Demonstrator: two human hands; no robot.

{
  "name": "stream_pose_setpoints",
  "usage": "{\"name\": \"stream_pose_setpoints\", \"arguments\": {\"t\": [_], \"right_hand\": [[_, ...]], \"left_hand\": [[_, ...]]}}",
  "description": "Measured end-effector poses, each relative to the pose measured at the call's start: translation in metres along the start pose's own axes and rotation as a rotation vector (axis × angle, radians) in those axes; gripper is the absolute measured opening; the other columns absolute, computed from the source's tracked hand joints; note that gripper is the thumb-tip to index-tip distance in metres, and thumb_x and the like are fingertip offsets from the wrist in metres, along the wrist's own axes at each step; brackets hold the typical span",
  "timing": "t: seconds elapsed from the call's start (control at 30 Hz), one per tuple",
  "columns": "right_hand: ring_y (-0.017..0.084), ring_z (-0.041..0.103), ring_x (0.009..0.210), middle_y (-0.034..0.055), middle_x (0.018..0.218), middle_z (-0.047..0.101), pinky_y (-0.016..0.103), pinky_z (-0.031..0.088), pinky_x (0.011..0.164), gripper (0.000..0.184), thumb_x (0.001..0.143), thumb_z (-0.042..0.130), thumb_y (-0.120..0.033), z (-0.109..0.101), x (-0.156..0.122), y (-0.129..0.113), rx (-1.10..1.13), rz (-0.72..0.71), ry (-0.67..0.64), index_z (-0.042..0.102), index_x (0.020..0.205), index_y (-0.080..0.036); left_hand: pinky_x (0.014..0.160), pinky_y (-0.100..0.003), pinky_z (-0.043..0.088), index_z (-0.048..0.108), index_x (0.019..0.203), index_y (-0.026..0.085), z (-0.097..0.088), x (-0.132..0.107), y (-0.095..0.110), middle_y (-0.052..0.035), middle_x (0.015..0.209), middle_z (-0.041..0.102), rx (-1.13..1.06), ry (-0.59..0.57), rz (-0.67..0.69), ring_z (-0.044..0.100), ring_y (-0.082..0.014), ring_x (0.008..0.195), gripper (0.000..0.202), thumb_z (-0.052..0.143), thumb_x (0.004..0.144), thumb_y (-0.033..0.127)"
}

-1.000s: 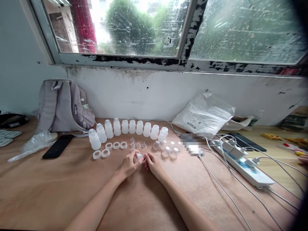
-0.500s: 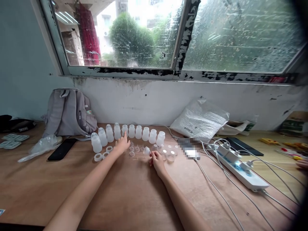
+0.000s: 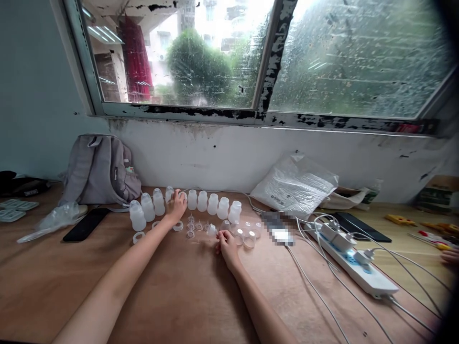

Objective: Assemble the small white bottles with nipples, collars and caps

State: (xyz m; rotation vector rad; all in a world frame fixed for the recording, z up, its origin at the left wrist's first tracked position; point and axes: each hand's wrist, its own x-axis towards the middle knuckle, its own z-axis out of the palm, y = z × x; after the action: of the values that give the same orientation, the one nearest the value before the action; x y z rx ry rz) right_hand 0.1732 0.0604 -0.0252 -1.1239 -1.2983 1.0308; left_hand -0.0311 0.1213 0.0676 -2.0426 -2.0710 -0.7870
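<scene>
A curved row of frosted baby bottles stands upright on the table. The leftmost few, including one bottle, carry domed clear tops; those to the right show open necks. My left hand has its fingers bent around an uncapped bottle in mid-row, partly hiding it. My right hand is closed at the fingertips on a small white bottle collar, held tilted. Between the hands lie several clear nipples. White rings lie near my left forearm, and clear caps sit beside my right hand.
A grey backpack, a black phone and a plastic bag are at left. At right are a silvery packing bag, a blurred-out device, and a white power strip with trailing cables. Another person's hand shows at far right.
My left hand has shifted left from pointing a finger at the mid-row bottle to bending its fingers around it. My right hand keeps its place by the collar. The view has shifted slightly.
</scene>
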Motion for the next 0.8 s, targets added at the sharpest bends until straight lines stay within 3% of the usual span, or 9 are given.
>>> {"name": "stream_pose_setpoints", "arguments": {"t": [0.07,0.17,0.23,0.33,0.47,0.63,0.7,0.8], "right_hand": [[0.009,0.044,0.036,0.0007,0.064,0.053,0.021,0.035,0.029,0.032,0.074,0.045,-0.051,0.001,0.0,-0.002,0.004,0.011,-0.005,0.044,0.068,-0.019],[0.009,0.043,0.035,-0.0004,0.06,0.052,0.022,0.035,0.029,0.031,0.074,0.047,-0.051,0.002,-0.001,-0.005,0.007,0.022,-0.002,0.045,0.068,-0.02],[0.009,0.044,0.036,0.0,0.063,0.053,0.022,0.035,0.03,0.033,0.072,0.049,-0.052,0.003,-0.002,-0.007,0.012,0.02,0.004,0.046,0.068,-0.019],[0.009,0.046,0.037,0.0009,0.067,0.055,0.022,0.035,0.031,0.034,0.071,0.05,-0.053,0.003,-0.004,-0.007,0.023,0.018,-0.008,0.047,0.071,-0.019],[0.009,0.048,0.038,0.0019,0.067,0.058,0.022,0.037,0.033,0.034,0.071,0.052,-0.051,0.003,-0.005,-0.008,0.037,0.026,-0.045,0.047,0.075,-0.018],[0.009,0.049,0.04,0.0018,0.07,0.059,0.021,0.04,0.036,0.031,0.07,0.056,-0.048,0.006,-0.008,-0.013,0.096,0.049,-0.08,0.047,0.077,-0.018],[0.009,0.05,0.041,0.0024,0.072,0.06,0.022,0.042,0.037,0.033,0.069,0.057,-0.048,0.007,-0.009,-0.015,0.132,0.071,-0.072,0.047,0.08,-0.018],[0.01,0.053,0.044,0.0042,0.077,0.062,0.023,0.044,0.04,0.037,0.067,0.059,-0.049,0.009,-0.012,-0.02,0.176,0.101,-0.071,0.049,0.085,-0.018]], "left_hand": [[0.092,-0.037,0.036,0.05,0.095,0.019,-0.003,-0.019,-0.003,-0.0102,0.127,0.035,-0.035,0.087,0.065,0.04,-0.0245,0.114,0.019,0.036,0.085,0.027],[0.092,-0.035,0.037,0.05,0.091,0.019,-0.005,-0.054,-0.01,-0.0088,0.125,0.033,-0.209,0.312,0.24,0.043,-0.0204,0.11,0.013,0.04,0.084,0.025],[0.09,-0.035,0.039,0.049,0.092,0.02,-0.006,-0.079,-0.014,-0.0083,0.123,0.034,-0.282,0.347,0.268,0.045,-0.0197,0.108,0.011,0.042,0.083,0.024],[0.09,-0.038,0.04,0.047,0.093,0.022,-0.005,-0.108,-0.016,-0.0081,0.121,0.035,-0.372,0.302,0.246,0.045,-0.0203,0.108,0.011,0.041,0.084,0.023],[0.09,-0.039,0.04,0.042,0.103,0.024,0.004,-0.125,-0.015,-0.009,0.121,0.037,-0.507,0.179,0.241,0.04,-0.0213,0.114,0.018,0.039,0.085,0.024],[0.087,-0.039,0.042,0.021,0.122,0.02,0.021,-0.128,-0.015,-0.0137,0.12,0.041,-0.643,0.042,0.152,0.045,-0.0248,0.11,0.069,0.063,0.069,0.035],[0.083,-0.038,0.044,0.023,0.121,0.021,0.022,-0.129,-0.015,-0.0108,0.111,0.049,-0.629,-0.033,0.088,0.052,-0.0234,0.1,0.067,0.062,0.069,0.036],[0.081,-0.037,0.045,0.032,0.117,0.023,0.014,-0.128,-0.015,-0.0077,0.104,0.052,-0.583,-0.008,0.085,0.055,-0.0215,0.093,0.051,0.056,0.074,0.035]]}}
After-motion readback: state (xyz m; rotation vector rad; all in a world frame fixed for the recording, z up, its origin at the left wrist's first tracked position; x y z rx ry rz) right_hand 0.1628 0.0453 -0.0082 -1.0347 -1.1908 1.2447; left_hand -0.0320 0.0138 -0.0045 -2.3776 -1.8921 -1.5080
